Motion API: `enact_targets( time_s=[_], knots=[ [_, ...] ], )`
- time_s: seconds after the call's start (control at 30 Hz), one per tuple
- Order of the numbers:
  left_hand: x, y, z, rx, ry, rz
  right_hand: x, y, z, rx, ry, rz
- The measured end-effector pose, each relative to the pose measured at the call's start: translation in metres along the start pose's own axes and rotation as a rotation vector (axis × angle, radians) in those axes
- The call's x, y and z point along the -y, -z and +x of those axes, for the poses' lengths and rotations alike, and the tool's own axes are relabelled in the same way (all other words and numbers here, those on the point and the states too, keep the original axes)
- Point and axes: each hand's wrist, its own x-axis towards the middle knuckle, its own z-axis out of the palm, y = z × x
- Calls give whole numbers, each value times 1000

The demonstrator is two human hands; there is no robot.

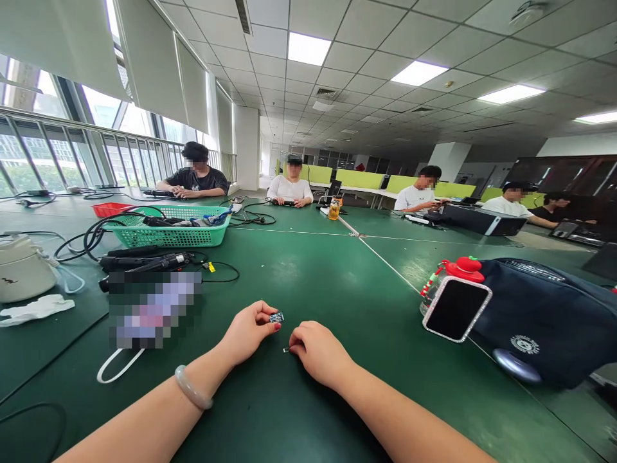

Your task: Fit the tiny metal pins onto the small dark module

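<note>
My left hand [251,328] pinches a small dark circuit board [276,317] with pale markings between thumb and fingers, held above the green tabletop [289,263]. Close by on the right, my right hand [315,350] has its fingertips closed on a tiny light-coloured piece [286,350], too small to name. A short gap separates the two hands, and the board and the piece do not touch. A pale bangle [193,388] circles my left wrist.
At left lie a green basket [173,241] of cables, black tools [144,265], a blurred pouch [154,315] and a cream bag [24,270]. At right, a phone [457,308] leans on a red-lidded bottle [463,269] beside a navy bag [549,315]. Several people sit around the table.
</note>
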Motion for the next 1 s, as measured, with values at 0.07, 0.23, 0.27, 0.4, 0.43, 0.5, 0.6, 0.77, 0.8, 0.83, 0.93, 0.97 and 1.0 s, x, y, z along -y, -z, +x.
enact_targets(
  time_s=[0.07, 0.23, 0.27, 0.4, 0.43, 0.5, 0.6, 0.77, 0.8, 0.83, 0.93, 0.97, 1.0],
  knots=[
    [0, 0, 0, 4, 4, 7, 0, 1, 0, 6, -1, -16],
    [2, 0, 1, 17, 1, -8, 1, 1, 0, 24, 3, -44],
    [2, 0, 1, 14, 0, -6, 1, 1, 1, 26, 1, -48],
    [3, 0, 1, 12, -6, -6, -1, 1, 0, 33, -12, -44],
    [3, 0, 0, 14, -5, -7, -2, 1, 0, 37, -13, -33],
    [3, 1, 0, 16, -2, -4, -4, 1, 0, 43, -10, 4],
    [3, 1, 0, 23, -3, 4, -5, 1, 0, 39, -29, 95],
    [2, 2, 0, 27, 0, 14, -16, 14, 2, 147, -95, 447],
    [1, 3, 0, 19, 2, 25, -22, 22, 2, 179, -83, 596],
    [1, 4, 0, 5, 4, 36, -29, 31, 1, 184, -60, 758],
    [1, 6, 1, -26, 6, 71, -55, 63, -5, -227, -18, 1120],
    [1, 7, 1, -30, 6, 78, -63, 72, -6, -386, -24, 1180],
    [2, 7, 1, -28, 8, 83, -69, 78, -8, -493, -39, 1212]
  ],
)
